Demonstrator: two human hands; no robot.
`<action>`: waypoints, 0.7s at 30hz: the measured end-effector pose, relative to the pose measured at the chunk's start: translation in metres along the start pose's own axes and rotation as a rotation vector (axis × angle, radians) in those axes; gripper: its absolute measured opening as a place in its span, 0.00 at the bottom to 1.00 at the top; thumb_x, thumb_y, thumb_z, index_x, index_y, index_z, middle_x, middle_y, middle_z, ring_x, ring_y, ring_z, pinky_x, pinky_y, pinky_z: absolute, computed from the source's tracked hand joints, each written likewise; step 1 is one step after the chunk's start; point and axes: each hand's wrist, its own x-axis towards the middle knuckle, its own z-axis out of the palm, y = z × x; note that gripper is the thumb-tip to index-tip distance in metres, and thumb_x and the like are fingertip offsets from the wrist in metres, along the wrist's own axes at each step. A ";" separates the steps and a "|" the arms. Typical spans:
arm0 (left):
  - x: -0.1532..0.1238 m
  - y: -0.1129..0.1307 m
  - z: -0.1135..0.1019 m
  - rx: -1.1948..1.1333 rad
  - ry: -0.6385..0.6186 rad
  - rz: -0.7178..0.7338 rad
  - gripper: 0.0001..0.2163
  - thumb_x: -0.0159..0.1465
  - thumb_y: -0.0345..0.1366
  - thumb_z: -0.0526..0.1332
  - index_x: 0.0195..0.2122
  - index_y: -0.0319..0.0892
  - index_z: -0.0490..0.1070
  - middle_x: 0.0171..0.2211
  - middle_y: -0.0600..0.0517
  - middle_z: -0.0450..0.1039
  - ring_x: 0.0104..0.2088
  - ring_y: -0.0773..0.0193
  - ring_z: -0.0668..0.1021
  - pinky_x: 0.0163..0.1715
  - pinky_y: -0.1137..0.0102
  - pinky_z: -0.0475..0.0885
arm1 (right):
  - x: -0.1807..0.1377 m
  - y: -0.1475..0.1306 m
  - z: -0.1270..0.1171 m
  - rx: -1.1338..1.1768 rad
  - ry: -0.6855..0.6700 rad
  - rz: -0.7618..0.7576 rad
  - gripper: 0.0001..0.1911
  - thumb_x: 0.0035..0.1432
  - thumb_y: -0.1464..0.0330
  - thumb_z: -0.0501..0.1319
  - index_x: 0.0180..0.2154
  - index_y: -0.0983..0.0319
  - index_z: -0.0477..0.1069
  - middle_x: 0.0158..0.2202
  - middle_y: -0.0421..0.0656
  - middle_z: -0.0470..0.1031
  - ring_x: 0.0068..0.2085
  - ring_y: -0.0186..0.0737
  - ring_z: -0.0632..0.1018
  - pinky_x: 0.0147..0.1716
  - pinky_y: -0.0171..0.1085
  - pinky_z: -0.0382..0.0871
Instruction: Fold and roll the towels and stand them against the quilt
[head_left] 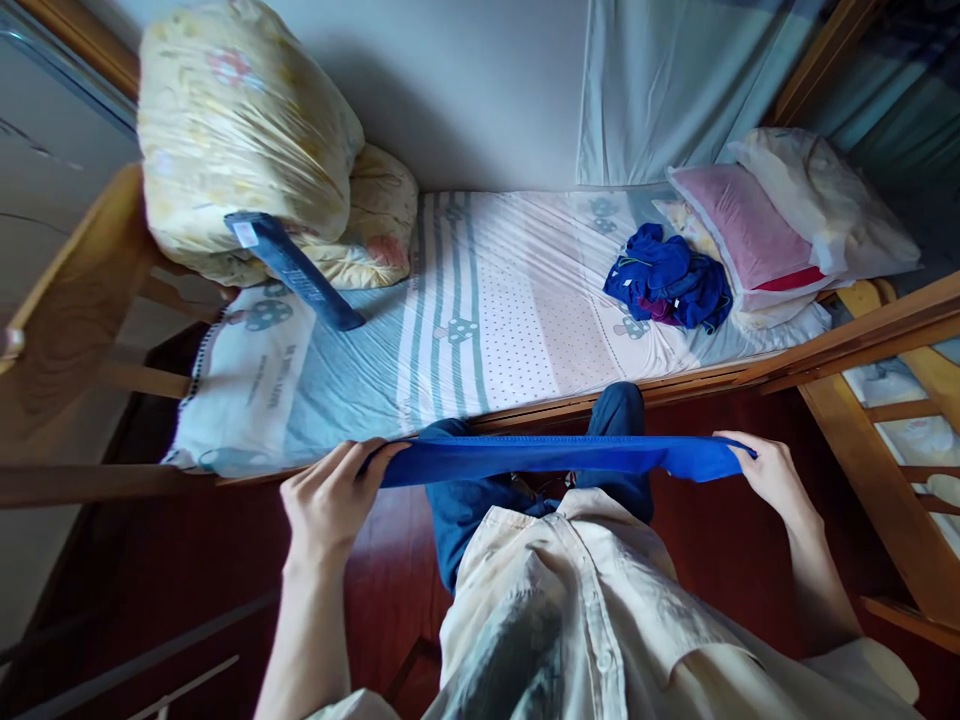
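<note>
I stand at the side of a bed (480, 330) with a striped and dotted sheet. Both hands hold a blue garment (555, 457) stretched flat between them just in front of the bed rail. My left hand (334, 500) pinches its left end, fingers closed over the cloth. My right hand (765, 470) grips the right end. The cloth runs level, edge-on to me, above my legs.
A crumpled pile of blue clothes (667, 280) lies on the bed at the right, next to pink and white pillows (757, 235). A bagged yellow quilt (240, 130) and a folded dark strip (292, 268) sit at the left. A wooden ladder (885, 440) stands at the right.
</note>
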 end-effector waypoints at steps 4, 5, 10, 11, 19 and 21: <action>0.011 -0.007 -0.024 -0.303 -0.211 -0.034 0.08 0.67 0.42 0.66 0.32 0.49 0.81 0.25 0.59 0.79 0.22 0.68 0.78 0.27 0.73 0.74 | 0.001 0.015 -0.001 -0.066 0.091 -0.005 0.15 0.62 0.64 0.57 0.41 0.56 0.83 0.42 0.43 0.86 0.42 0.47 0.87 0.44 0.37 0.81; 0.010 -0.010 -0.027 -0.361 -0.280 -0.063 0.09 0.67 0.44 0.65 0.32 0.50 0.82 0.27 0.58 0.80 0.24 0.66 0.80 0.28 0.72 0.76 | 0.001 0.019 -0.003 -0.081 0.103 -0.001 0.14 0.61 0.64 0.58 0.39 0.56 0.83 0.39 0.42 0.86 0.39 0.46 0.87 0.43 0.37 0.81; -0.011 -0.025 -0.024 -0.379 -0.467 -0.159 0.10 0.67 0.41 0.61 0.32 0.57 0.82 0.32 0.54 0.83 0.29 0.60 0.83 0.32 0.69 0.80 | 0.001 0.037 -0.019 -0.121 0.066 0.014 0.11 0.57 0.63 0.61 0.33 0.56 0.82 0.31 0.41 0.85 0.33 0.46 0.85 0.36 0.36 0.79; -0.017 -0.030 -0.021 -0.374 -0.463 -0.154 0.11 0.67 0.40 0.60 0.32 0.57 0.82 0.33 0.54 0.83 0.31 0.60 0.84 0.33 0.69 0.81 | 0.002 0.037 -0.021 -0.124 0.058 0.013 0.11 0.57 0.62 0.61 0.33 0.56 0.82 0.32 0.41 0.85 0.34 0.46 0.85 0.36 0.36 0.79; -0.053 -0.068 -0.011 -0.083 -0.222 -0.212 0.12 0.69 0.37 0.58 0.33 0.46 0.81 0.31 0.53 0.81 0.31 0.63 0.82 0.33 0.73 0.75 | 0.009 0.021 -0.032 -0.094 0.082 -0.108 0.15 0.64 0.60 0.58 0.38 0.54 0.83 0.39 0.41 0.85 0.39 0.43 0.85 0.44 0.38 0.80; -0.055 -0.075 -0.013 0.033 -0.179 -0.236 0.11 0.68 0.38 0.59 0.32 0.46 0.80 0.30 0.53 0.81 0.28 0.65 0.80 0.28 0.74 0.71 | 0.013 0.015 -0.033 -0.082 0.142 -0.124 0.14 0.63 0.59 0.59 0.36 0.55 0.83 0.37 0.42 0.85 0.38 0.44 0.85 0.43 0.38 0.80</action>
